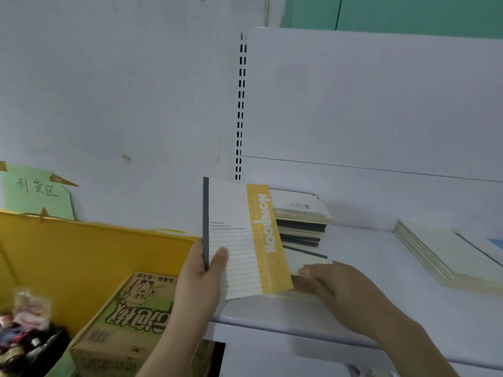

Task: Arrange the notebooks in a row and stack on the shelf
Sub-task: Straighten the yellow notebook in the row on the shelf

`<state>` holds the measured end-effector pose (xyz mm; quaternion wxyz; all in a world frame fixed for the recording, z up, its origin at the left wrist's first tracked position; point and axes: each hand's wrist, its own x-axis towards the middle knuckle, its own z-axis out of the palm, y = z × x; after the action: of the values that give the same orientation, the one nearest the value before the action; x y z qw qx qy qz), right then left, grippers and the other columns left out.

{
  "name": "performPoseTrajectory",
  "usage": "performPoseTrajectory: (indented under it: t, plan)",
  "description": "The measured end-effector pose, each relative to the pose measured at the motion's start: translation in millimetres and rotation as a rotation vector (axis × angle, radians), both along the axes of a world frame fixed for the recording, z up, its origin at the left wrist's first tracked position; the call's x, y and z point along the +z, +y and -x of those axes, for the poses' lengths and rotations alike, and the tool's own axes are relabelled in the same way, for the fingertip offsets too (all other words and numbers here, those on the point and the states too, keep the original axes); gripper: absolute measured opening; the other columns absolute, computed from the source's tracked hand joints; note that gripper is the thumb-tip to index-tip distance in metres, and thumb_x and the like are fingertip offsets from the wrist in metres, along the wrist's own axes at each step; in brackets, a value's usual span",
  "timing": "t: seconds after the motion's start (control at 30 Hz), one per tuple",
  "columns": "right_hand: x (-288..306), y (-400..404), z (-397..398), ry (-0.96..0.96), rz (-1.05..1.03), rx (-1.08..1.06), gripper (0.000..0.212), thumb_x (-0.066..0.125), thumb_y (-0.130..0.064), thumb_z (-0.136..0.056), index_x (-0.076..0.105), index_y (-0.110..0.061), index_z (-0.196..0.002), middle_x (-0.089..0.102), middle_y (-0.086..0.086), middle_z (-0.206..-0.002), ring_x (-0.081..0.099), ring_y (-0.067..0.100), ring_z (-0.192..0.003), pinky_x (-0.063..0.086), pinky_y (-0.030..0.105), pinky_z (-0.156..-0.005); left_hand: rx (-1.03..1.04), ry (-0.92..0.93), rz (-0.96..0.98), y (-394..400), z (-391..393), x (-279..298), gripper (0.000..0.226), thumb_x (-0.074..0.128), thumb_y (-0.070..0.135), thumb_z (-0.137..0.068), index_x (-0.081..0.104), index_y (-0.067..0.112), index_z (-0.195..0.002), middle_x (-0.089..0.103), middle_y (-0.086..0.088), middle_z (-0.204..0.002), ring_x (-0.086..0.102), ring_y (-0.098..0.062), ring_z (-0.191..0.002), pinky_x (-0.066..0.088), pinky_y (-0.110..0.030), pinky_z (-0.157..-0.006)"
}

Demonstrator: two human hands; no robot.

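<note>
My left hand [202,273] grips a cream notebook [239,235] with a yellow band and a dark spine, holding it upright over the left end of the white shelf [381,308]. My right hand [330,284] lies flat with straight fingers on a low pile of notebooks [307,258] lying on the shelf, partly hidden behind the held one. Behind that pile stands a taller stack of notebooks [302,221] against the back panel. A further flat stack of cream notebooks [449,254] lies to the right.
A yellow bin wall [95,248] stands left of the shelf, with a printed cardboard box [128,322] and loose clutter [24,325] inside. A green paper sign [38,194] hangs on the wall. A slotted upright [241,104] marks the shelf's left edge.
</note>
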<state>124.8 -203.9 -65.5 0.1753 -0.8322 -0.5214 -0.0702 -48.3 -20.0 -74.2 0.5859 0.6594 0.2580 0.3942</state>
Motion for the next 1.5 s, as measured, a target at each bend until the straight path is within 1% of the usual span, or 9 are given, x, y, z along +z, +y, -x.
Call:
performPoseTrajectory:
  t: [0.2, 0.37, 0.53, 0.77, 0.93, 1.03, 1.23, 1.33, 1.5]
  plan:
    - [42, -22, -4, -0.044, -0.318, -0.225, 0.038, 0.028, -0.055, -0.097, 0.059, -0.034, -0.090, 0.057, -0.004, -0.055, 0.054, 0.007, -0.051, 0.048, 0.034, -0.052, -0.016, -0.022, 0.010, 2, 7, 6, 0.011, 0.056, 0.038, -0.098, 0.062, 0.039, -0.107, 0.072, 0.017, -0.104, 0.068, -0.006, -0.097, 0.053, -0.043, -0.090]
    - [52, -25, 17, 0.217, -0.698, -0.306, 0.034, 0.039, -0.047, -0.096, 0.062, -0.026, -0.080, 0.061, -0.002, -0.066, 0.055, 0.009, -0.067, 0.044, 0.037, -0.060, 0.017, -0.041, 0.033, -2, -1, 5, 0.009, 0.055, 0.033, -0.099, 0.060, 0.040, -0.102, 0.072, 0.018, -0.100, 0.068, -0.008, -0.097, 0.054, -0.042, -0.087]
    - [32, -15, 38, 0.760, -1.029, -0.327, 0.024, 0.050, -0.031, -0.098, 0.071, -0.023, -0.090, 0.071, -0.005, -0.080, 0.061, 0.012, -0.074, 0.054, 0.047, -0.081, -0.047, -0.063, 0.024, -20, -10, 9, 0.013, 0.054, 0.031, -0.100, 0.060, 0.039, -0.108, 0.070, 0.023, -0.101, 0.064, 0.004, -0.095, 0.049, -0.030, -0.084]
    - [13, -16, 53, 0.619, -0.990, -0.503, 0.033, 0.046, -0.028, -0.099, 0.063, -0.020, -0.072, 0.064, -0.024, -0.070, 0.055, -0.007, -0.063, 0.039, 0.009, -0.055, -0.127, -0.137, 0.058, -56, -26, 13, 0.015, 0.057, 0.042, -0.094, 0.059, 0.034, -0.106, 0.071, 0.018, -0.094, 0.067, 0.003, -0.086, 0.052, -0.023, -0.072]
    - [2, -30, 58, 0.708, -0.967, -0.598, 0.031, 0.044, -0.031, -0.099, 0.066, -0.023, -0.079, 0.066, -0.016, -0.069, 0.060, 0.006, -0.058, 0.055, 0.033, -0.058, -0.254, -0.101, 0.025, -82, -48, -1, 0.011, 0.050, 0.028, -0.101, 0.056, 0.037, -0.105, 0.067, 0.017, -0.092, 0.063, 0.001, -0.085, 0.055, -0.032, -0.077]
    - [2, -56, 58, 0.708, -0.927, -0.600, 0.030, 0.044, -0.030, -0.100, 0.066, -0.020, -0.081, 0.063, -0.003, -0.061, 0.056, 0.013, -0.048, 0.047, 0.022, -0.045, -0.362, -0.099, 0.117, -102, -57, -3, 0.017, 0.045, 0.023, -0.103, 0.058, 0.035, -0.104, 0.069, 0.013, -0.092, 0.064, -0.002, -0.084, 0.055, -0.024, -0.077]
    - [-3, -131, 46, 0.644, -0.895, -0.677, 0.025, 0.053, -0.037, -0.094, 0.064, -0.019, -0.080, 0.059, 0.014, -0.062, 0.057, 0.021, -0.052, 0.044, 0.021, -0.043, -0.626, -0.072, 0.258, -163, -78, 2, 0.013, 0.047, 0.026, -0.102, 0.055, 0.034, -0.108, 0.065, 0.009, -0.088, 0.070, -0.033, -0.075, 0.058, -0.050, -0.049]
    - [-4, -172, 36, 0.542, -0.862, -0.699, 0.027, 0.049, -0.038, -0.096, 0.064, -0.022, -0.080, 0.060, 0.007, -0.058, 0.057, 0.015, -0.048, 0.049, 0.032, -0.051, -0.649, -0.038, 0.224, -201, -96, 4, 0.013, 0.046, 0.025, -0.103, 0.055, 0.033, -0.107, 0.065, 0.009, -0.085, 0.070, -0.030, -0.073, 0.058, -0.051, -0.049]
    - [-6, -249, 8, 0.500, -0.876, -0.689, 0.027, 0.038, -0.029, -0.101, 0.058, -0.047, -0.107, 0.066, -0.003, -0.065, 0.061, 0.012, -0.058, 0.047, 0.018, -0.053, -0.653, -0.049, 0.089, -280, -134, 8, 0.035, 0.041, 0.024, -0.104, 0.040, 0.043, -0.133, 0.066, 0.016, -0.097, 0.072, -0.023, -0.071, 0.059, -0.042, -0.049]
